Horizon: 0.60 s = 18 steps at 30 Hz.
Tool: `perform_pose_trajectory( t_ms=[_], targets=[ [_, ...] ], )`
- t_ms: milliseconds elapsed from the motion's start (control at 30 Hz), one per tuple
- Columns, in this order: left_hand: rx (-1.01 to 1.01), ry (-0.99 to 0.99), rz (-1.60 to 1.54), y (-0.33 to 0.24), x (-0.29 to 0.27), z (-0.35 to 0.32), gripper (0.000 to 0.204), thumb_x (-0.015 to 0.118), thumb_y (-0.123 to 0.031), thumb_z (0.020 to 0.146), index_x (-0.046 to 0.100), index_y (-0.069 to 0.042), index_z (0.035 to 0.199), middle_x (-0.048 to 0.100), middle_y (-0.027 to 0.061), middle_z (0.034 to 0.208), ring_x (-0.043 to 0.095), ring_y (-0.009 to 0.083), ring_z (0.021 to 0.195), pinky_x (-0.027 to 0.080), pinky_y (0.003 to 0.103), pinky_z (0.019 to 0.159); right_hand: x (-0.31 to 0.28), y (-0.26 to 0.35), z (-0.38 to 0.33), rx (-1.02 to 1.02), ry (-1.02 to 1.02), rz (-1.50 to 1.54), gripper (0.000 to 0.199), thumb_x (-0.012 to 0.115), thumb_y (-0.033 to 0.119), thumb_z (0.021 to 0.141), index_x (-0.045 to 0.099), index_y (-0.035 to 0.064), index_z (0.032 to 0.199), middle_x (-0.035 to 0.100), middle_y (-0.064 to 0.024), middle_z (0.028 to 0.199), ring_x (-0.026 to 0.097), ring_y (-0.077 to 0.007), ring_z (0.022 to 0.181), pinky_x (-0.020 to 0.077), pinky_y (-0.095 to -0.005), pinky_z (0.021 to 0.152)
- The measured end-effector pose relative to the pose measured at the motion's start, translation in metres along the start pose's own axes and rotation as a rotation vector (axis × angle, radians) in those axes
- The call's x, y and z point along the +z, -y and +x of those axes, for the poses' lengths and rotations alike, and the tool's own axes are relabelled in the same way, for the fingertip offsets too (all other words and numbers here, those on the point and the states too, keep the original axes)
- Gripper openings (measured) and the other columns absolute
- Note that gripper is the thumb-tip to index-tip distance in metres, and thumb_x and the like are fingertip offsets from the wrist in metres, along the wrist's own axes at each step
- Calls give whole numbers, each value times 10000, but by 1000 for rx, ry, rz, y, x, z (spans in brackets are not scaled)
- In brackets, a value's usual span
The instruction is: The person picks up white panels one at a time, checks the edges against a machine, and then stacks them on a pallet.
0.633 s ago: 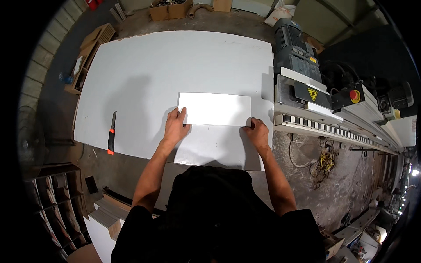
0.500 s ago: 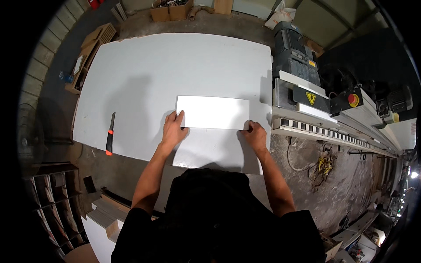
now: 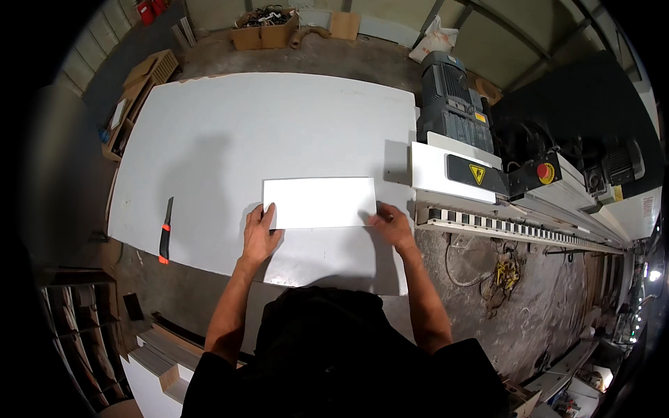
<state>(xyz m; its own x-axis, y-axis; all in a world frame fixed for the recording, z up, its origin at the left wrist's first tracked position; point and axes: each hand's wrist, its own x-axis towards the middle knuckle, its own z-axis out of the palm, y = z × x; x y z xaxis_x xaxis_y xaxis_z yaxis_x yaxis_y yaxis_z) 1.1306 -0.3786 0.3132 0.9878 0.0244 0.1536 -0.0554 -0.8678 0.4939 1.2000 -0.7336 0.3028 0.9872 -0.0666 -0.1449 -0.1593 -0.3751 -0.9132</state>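
A small white rectangular panel (image 3: 320, 202) lies flat on a large white board (image 3: 265, 132). My left hand (image 3: 260, 233) rests with fingers spread on the panel's near left corner. My right hand (image 3: 391, 224) presses flat against its near right corner. Both hands touch the panel at its edge without lifting it. My dark-clothed torso fills the lower middle of the view.
A black and orange utility knife (image 3: 165, 232) lies near the board's left front edge. A large machine (image 3: 481, 167) with a motor, a yellow warning label and a red button stands at the right. Cardboard boxes (image 3: 261, 28) sit at the back, stacked boards (image 3: 160, 355) at lower left.
The small panel and both hands have shifted slightly toward the machine on the right; my head has moved a little, so the view shifted.
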Motion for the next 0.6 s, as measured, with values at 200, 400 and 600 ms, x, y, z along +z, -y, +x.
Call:
perform_pose_trajectory(
  t_ms=[200,400,600],
  targets=[
    [51,-132,-77,-25,-8,-4,621,768,-228,794,538,38,1306,405,254,1409,437,414,1254,454,449,979,-36,12,49,300,-3,1382,197,633,255,956,608,67,901,639,-26,801,602,-182,726,530,-314,649],
    [-33,74,-696,-90,3,22,461,714,-202,875,586,-1,1270,639,187,1165,627,252,1032,511,332,885,-16,-10,56,413,13,1362,163,578,190,974,624,40,1020,651,-119,826,629,-235,723,554,-312,649],
    [-392,339,-1358,-119,23,36,620,664,-66,887,393,-9,1441,615,80,1222,582,158,1073,460,311,954,57,61,-65,570,309,939,133,668,99,907,644,15,1007,651,-49,785,627,-150,677,517,-262,631]
  ],
)
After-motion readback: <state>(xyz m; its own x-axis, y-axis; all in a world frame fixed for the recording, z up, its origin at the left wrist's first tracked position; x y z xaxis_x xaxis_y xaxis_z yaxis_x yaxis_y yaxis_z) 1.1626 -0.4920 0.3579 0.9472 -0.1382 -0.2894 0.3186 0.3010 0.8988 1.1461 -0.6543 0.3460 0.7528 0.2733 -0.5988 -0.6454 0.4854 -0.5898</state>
